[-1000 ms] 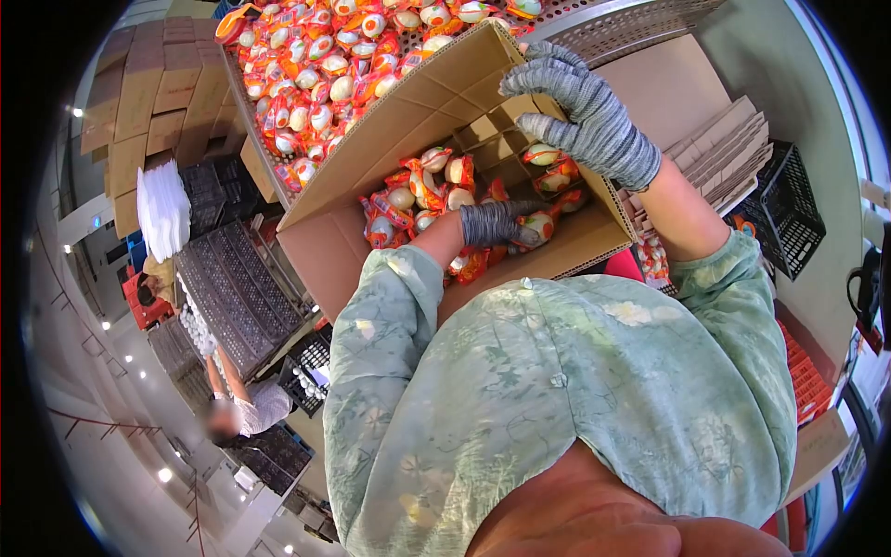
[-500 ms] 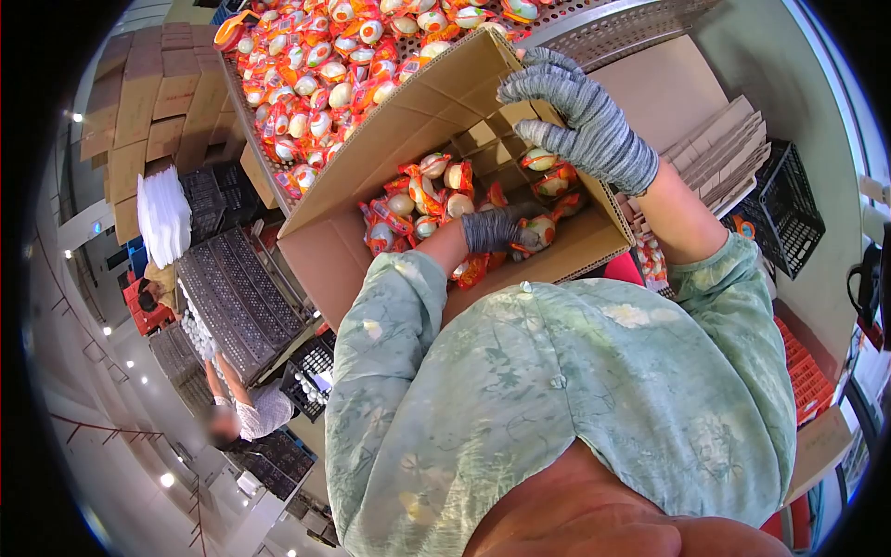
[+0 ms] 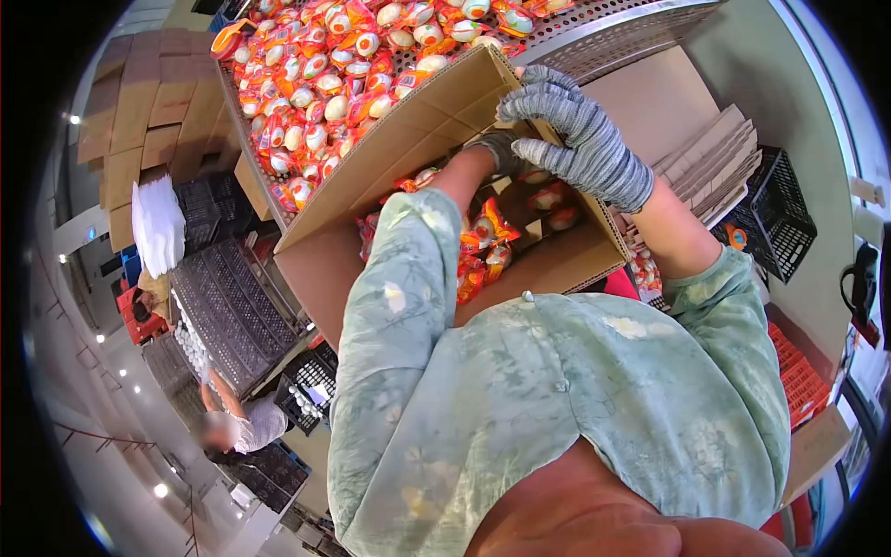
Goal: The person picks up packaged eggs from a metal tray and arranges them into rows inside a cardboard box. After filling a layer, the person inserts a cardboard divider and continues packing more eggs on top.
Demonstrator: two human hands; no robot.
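A cardboard box (image 3: 325, 278) stands tilted open in front of my body. Inside it, wrapped eggs (image 3: 487, 232) in clear and orange-red plastic lie among cardboard dividers. My left hand (image 3: 501, 151), in a dark grey glove, reaches into the far part of the box; its fingers are hidden, so whether it holds an egg does not show. At the box's upper right edge, my right hand (image 3: 580, 139), in a grey knitted glove, has its fingers curled over the cardboard.
Beyond the box, a perforated metal table (image 3: 640, 39) bears a heap of wrapped eggs (image 3: 316, 102). Flattened cardboard (image 3: 710, 167) and a black crate (image 3: 775, 213) lie at right. Stacked cartons (image 3: 139, 102) and dark trays (image 3: 232, 311) stand left, where another person (image 3: 260, 422) works.
My left hand has moved away from the eggs near the box's near side to its far part, farther from my body. My right hand stays at the box edge.
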